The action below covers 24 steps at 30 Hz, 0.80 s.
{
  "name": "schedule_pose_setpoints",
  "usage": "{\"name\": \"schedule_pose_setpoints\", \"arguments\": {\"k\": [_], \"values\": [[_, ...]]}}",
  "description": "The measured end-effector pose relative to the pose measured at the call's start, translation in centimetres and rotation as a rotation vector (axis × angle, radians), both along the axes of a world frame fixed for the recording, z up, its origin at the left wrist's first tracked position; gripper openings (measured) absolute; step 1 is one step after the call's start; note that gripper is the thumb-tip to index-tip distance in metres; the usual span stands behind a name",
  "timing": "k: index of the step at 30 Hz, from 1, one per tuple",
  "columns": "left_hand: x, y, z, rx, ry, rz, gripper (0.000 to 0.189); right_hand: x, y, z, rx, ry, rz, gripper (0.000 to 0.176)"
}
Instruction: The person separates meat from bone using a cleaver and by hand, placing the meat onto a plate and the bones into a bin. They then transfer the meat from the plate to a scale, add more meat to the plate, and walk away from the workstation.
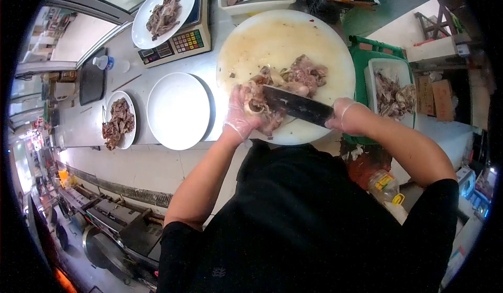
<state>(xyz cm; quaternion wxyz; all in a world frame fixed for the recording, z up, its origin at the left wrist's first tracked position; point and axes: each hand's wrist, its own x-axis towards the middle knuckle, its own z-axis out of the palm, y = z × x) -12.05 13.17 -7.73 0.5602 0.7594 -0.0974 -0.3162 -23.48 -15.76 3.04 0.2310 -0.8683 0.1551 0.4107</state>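
Our metal worktop runs across the upper left of the frame, and the big round cutting board takes up the upper middle. Off its right edge there's a green crate with a white tub of meat in it; upper left we've got the scale with a loaded plate on top.

The cleaver lies slantwise over the near half of the board, just in front of a loose meat pile. Its far end is right at the meat chunk, lower left on the board.

Our right hand is wrapped round the handle, and our left hand is gripping that chunk. Both wear thin clear gloves, so honestly, grease could make either grip slide. The left fingers sit awfully near the blade: if the edge skids off that round bone end, we'd probably nick them. Push too hard and bits could drop off the near rim too.
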Motion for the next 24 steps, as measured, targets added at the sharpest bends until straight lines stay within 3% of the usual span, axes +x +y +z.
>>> {"name": "schedule_pose_setpoints", "arguments": {"k": [4, 7, 10, 12, 13, 14, 16, 20, 24], "values": [[0.0, 0.8, -1.3, 0.068, -0.123, -0.087, 0.118, -1.0, 0.5, -1.7, -0.13, -0.013, 0.05, 0.035], [-0.3, 0.8, -0.7, -0.155, 0.096, 0.014, 0.117, -1.0, 0.3, -1.2, -0.114, -0.055, 0.071, 0.038], [-0.4, 0.0, 0.7, -0.17, 0.176, 0.085, 0.119, -1.0, -1.0, -0.8, 0.043, 0.029, -0.002, 0.041], [-0.7, -0.4, 1.1, -0.18, 0.237, 0.129, 0.12, -0.6, -0.9, 0.2, 0.185, 0.256, -0.138, 0.043], [-0.6, 0.1, -0.5, -0.18, 0.239, 0.126, 0.12, -1.2, -1.1, -0.6, 0.184, 0.258, -0.141, 0.043], [-0.1, 1.0, -3.4, -0.23, 0.219, 0.077, 0.121, -1.9, -1.4, -2.1, 0.12, 0.14, -0.09, 0.043], [0.3, 1.2, -4.4, -0.282, 0.194, 0.027, 0.123, -2.2, -1.3, -2.6, 0.053, 0.019, -0.037, 0.043], [-0.3, 0.3, 0.6, -0.169, 0.161, 0.009, 0.124, -2.3, 0.2, -2.0, -0.105, -0.049, 0.042, 0.04], [0.0, 0.3, -0.1, -0.196, 0.239, 0.067, 0.126, -3.8, 0.6, -3.5, -0.169, -0.164, 0.055, 0.042]]}}
